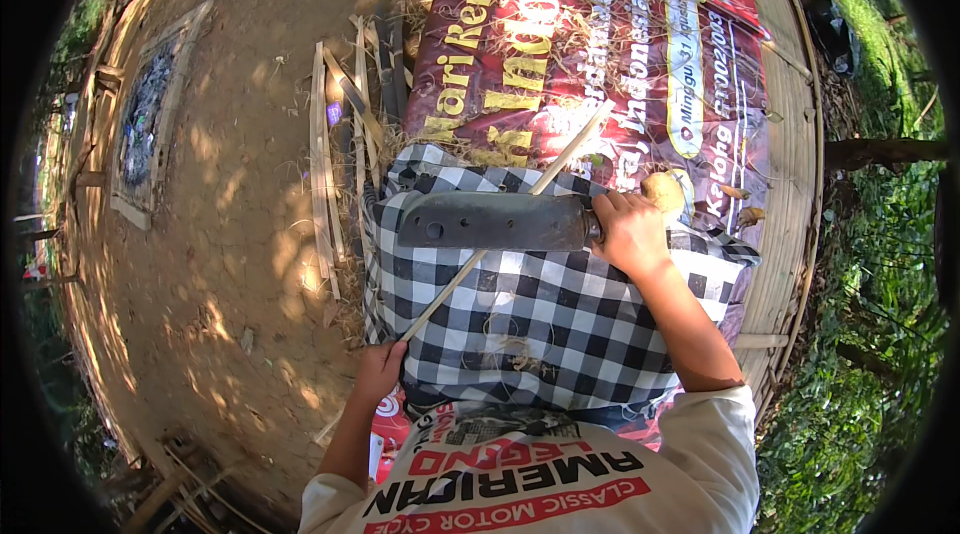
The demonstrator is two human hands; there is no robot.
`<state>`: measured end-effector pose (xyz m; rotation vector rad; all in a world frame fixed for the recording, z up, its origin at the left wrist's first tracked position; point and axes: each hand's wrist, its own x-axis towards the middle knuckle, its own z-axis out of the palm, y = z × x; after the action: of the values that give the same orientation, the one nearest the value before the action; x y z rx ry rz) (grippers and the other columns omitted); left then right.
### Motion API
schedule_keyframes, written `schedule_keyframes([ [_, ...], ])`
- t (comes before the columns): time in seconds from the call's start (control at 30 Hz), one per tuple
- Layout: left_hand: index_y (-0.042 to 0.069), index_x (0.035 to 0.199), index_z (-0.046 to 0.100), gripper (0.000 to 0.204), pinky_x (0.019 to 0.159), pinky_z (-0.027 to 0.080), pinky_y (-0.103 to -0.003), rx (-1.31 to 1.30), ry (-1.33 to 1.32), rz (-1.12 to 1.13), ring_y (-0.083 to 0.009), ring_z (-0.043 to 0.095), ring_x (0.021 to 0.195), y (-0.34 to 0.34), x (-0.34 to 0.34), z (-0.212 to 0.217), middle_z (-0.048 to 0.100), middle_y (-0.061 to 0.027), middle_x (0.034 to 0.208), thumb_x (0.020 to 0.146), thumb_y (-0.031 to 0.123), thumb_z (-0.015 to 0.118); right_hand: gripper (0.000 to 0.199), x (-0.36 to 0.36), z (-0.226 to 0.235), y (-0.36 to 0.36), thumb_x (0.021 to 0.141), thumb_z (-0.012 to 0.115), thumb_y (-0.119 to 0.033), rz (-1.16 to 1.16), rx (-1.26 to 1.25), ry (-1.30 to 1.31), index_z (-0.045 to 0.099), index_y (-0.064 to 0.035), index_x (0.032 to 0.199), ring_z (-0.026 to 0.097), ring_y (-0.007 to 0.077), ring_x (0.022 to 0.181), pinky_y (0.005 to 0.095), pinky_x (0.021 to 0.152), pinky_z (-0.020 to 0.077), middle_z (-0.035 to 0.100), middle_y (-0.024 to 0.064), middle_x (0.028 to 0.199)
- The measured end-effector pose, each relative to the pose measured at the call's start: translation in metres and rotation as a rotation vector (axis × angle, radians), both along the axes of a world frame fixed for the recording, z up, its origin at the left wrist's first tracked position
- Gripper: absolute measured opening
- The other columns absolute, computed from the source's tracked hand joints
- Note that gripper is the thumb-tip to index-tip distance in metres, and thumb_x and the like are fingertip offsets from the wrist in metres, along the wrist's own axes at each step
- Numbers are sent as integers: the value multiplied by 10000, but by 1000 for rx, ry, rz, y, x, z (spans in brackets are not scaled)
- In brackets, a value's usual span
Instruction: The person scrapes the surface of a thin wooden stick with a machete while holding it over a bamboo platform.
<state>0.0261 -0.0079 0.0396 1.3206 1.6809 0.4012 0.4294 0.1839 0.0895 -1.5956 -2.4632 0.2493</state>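
Note:
My right hand [632, 231] is closed around the handle end of a broad dark cleaver [500, 222]. Its blade points left and has a few holes along it. Pinched in my left hand [380, 370] is a thin bamboo strip [450, 292], which slants up to the right and passes beneath the blade. A black-and-white checked cloth [540, 334] is spread under both, with some shavings on it. Just beyond my right hand shows a rounded tan piece [662, 192]; whether it belongs to the handle I cannot tell.
A maroon printed banner [480, 44] strewn with fibre shavings lies ahead, over a bamboo slat platform [785, 134]. Several split bamboo lengths [322, 164] lie on the left. Farther left, a framed dark panel [150, 124] rests on bare earth [240, 264]. Green plants [880, 384] grow at right.

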Motion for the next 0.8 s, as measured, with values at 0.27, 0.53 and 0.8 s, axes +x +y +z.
schedule_keyframes([
  [0.27,-74,688,558,462,474,368,-375,-49,-11,-1,-174,425,464,-1,-4,-10,436,-183,511,942,311,541,297,51,13,18,582,722,-154,-67,192,-169,559,-65,815,608,276,718,383,666,487,584,89,746],
  [0.53,-92,705,558,476,493,380,-365,-55,-40,-3,-135,398,518,10,0,0,441,-148,507,947,317,538,314,69,26,13,566,701,-133,-202,176,-188,594,-61,851,630,285,768,383,690,512,609,94,801],
  [0.8,-82,780,603,492,488,441,-328,-89,-29,-48,-147,555,487,9,-3,-2,538,-75,548,976,351,475,274,10,20,-10,640,716,-149,-223,61,-62,542,-52,828,642,289,692,388,611,510,593,114,755],
])
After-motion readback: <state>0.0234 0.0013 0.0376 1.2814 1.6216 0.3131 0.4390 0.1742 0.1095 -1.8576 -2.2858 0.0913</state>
